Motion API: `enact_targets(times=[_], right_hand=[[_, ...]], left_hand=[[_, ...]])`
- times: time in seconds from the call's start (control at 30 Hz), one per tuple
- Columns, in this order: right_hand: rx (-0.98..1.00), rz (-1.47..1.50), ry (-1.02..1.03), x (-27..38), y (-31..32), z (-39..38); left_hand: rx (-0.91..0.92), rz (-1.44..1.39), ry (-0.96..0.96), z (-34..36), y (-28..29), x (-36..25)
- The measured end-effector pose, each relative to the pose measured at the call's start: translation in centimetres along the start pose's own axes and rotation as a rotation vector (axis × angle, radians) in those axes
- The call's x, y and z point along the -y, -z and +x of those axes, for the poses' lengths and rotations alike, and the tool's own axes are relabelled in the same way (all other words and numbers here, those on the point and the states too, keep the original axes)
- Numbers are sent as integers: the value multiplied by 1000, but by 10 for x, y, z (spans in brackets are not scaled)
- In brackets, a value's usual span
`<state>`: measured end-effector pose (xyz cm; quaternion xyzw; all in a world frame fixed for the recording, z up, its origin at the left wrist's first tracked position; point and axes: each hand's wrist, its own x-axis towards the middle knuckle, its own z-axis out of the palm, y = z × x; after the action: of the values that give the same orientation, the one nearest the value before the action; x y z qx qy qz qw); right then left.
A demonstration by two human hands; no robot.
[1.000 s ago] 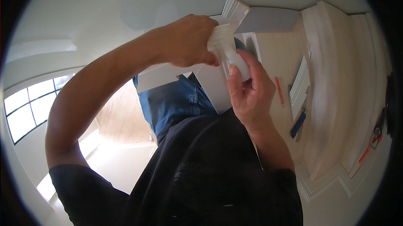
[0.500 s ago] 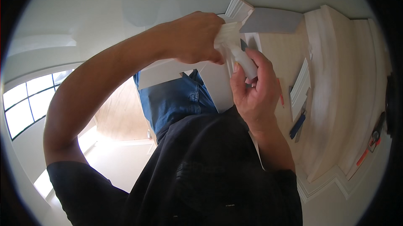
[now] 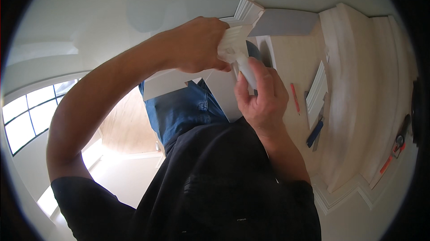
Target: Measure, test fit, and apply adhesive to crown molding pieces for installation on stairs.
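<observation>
T-shirt [image 3: 224,174] cloth in black is nearest, with blue jeans [image 3: 179,113] just beyond it; past these the two hands meet over a short piece of fluted white moulding [image 3: 234,37]. Right hand [image 3: 264,100]: thumb and fingers pinch a small white bottle [image 3: 247,74], whose narrow end points at the lower end of the moulding, touching it or nearly so (I cannot tell which). Left hand [image 3: 199,46]: the thumb is below and the fingers are largely hidden; the hand grips the moulding from its left side and holds it up in front of the jeans.

Work on this piece looks partway along: the bottle is at its end, so that step seems unfinished; the piece is loose in the hand, apparently joined to nothing; whether the end is already coated, the pictures do not make plain.

Farther right, a red pencil [image 3: 295,99] lies on the pale wooden floor [image 3: 289,57]; beside it are a slanted white moulding offcut [image 3: 317,93], loose too, and a blue-handled tool [image 3: 315,134]. Beyond rise pale wooden steps [image 3: 345,102], with a black and orange tool [image 3: 396,146] at their far side; zigzag white trim [image 3: 342,200] at lower right looks already fitted. Above the hands, an angled moulding corner [image 3: 247,10] stands near a grey panel [image 3: 284,21]; far left is a dark-barred window [image 3: 36,106].
</observation>
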<state>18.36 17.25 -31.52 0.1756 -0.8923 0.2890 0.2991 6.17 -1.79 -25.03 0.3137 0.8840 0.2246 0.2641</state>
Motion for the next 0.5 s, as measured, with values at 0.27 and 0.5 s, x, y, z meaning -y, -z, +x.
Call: enact_targets(times=[0.27,0.5], right_hand=[[-21,-9,13,0,0,0],[-71,31,44,1,5,-4]], left_hand=[[20,0,33,0,0,-2],[2,-5,26,0,-3,3]])
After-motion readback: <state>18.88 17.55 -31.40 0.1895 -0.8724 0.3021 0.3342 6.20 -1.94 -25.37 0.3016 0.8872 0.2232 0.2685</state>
